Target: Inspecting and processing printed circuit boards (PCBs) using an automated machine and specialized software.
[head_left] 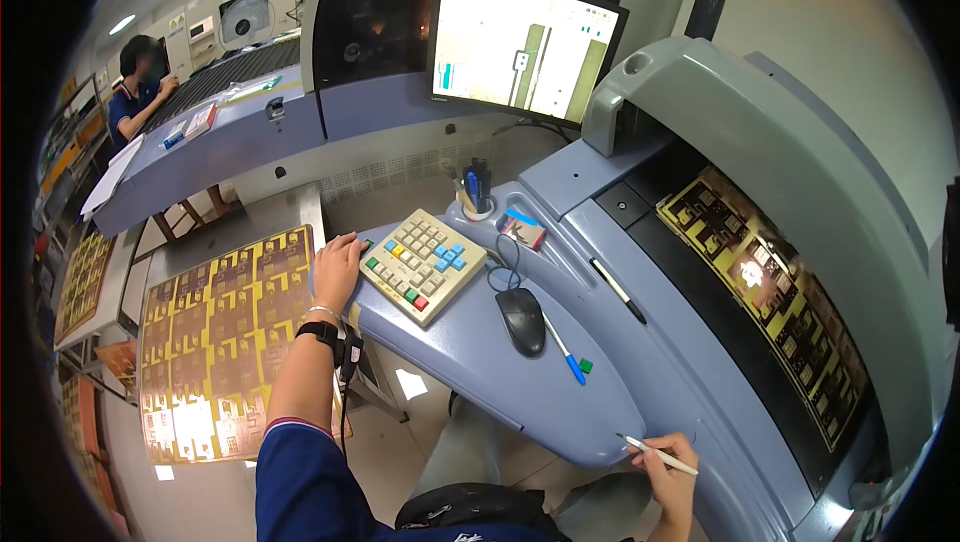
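My left hand [337, 267] rests at the left edge of the blue-grey console desk [450, 357], beside a beige keypad [422, 267] with coloured keys. Its fingers lie stretched out along the edge, and I see nothing held in them. A black band with a cable circles that wrist. My right hand [670, 482] is closed around a slim white pen-shaped tool [672, 458] at the desk's near right end. The tool's thin dark tip points left, close to the desk surface. A black mouse [521, 322] sits between the hands.
Blue-capped pen [572, 366], green piece [586, 367], dark pen [618, 291] and pen holder [478, 197] are on the console. A monitor [520, 52] stands behind. Patterned copper panels lie on a left table [225, 352] and inside the machine [765, 287]. A person [140, 92] works far left.
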`<control>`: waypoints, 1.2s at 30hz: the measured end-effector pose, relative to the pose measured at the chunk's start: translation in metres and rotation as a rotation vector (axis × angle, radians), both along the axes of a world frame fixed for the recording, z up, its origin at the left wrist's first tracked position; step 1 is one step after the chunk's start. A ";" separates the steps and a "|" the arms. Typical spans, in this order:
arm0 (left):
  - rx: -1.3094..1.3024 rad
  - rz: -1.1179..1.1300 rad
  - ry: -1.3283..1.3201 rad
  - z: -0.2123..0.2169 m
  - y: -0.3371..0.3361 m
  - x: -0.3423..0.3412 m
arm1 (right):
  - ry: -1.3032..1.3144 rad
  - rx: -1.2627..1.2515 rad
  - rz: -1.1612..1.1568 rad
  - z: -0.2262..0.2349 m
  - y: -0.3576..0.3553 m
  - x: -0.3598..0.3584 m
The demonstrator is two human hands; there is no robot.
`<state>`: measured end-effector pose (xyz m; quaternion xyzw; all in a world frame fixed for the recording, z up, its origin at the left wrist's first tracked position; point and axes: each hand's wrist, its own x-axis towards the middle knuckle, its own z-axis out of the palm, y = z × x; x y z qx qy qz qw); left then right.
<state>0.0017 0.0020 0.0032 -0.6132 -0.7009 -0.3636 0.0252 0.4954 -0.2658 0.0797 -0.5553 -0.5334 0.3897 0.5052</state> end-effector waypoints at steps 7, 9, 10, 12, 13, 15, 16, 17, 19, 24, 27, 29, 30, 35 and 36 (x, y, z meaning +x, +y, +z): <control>0.023 0.012 0.003 0.004 -0.004 0.003 | -0.129 0.089 -0.052 -0.019 0.028 -0.034; 0.013 0.014 0.022 0.003 -0.005 0.000 | -0.181 0.266 -0.041 -0.025 0.043 -0.040; 0.018 0.017 -0.006 0.001 -0.004 -0.001 | -0.180 0.266 -0.047 -0.028 0.049 -0.041; 0.012 0.033 -0.024 0.003 -0.006 -0.003 | -0.304 0.360 -0.044 -0.036 0.062 -0.043; 0.014 0.033 -0.020 0.002 -0.006 -0.002 | -0.301 0.361 -0.044 -0.042 0.065 -0.045; 0.026 0.025 -0.034 0.000 -0.004 -0.001 | -0.331 0.250 -0.133 -0.053 0.068 -0.048; 0.030 0.027 -0.028 0.000 -0.003 0.000 | -0.329 0.252 -0.128 -0.055 0.069 -0.050; 0.028 0.033 -0.026 0.000 -0.004 0.000 | -0.295 0.234 -0.167 -0.055 0.067 -0.053; 0.033 0.015 -0.028 0.001 -0.004 -0.001 | -0.258 0.213 -0.198 -0.056 0.067 -0.055; 0.024 0.021 -0.035 0.002 -0.004 0.000 | -0.337 0.281 -0.321 -0.060 0.068 -0.053; 0.034 0.019 -0.032 0.001 -0.003 -0.001 | -0.347 0.308 -0.344 -0.065 0.068 -0.052; 0.026 0.023 -0.026 0.001 -0.003 -0.002 | -0.383 0.304 -0.341 -0.062 0.068 -0.053; 0.019 0.026 -0.022 0.001 -0.003 -0.002 | -0.419 0.300 -0.337 -0.062 0.068 -0.053; 0.002 0.002 0.047 0.006 -0.004 0.000 | -0.404 0.330 -0.333 -0.063 0.070 -0.053; -0.003 0.000 0.024 0.008 -0.004 0.001 | -0.416 0.329 -0.331 -0.062 0.070 -0.053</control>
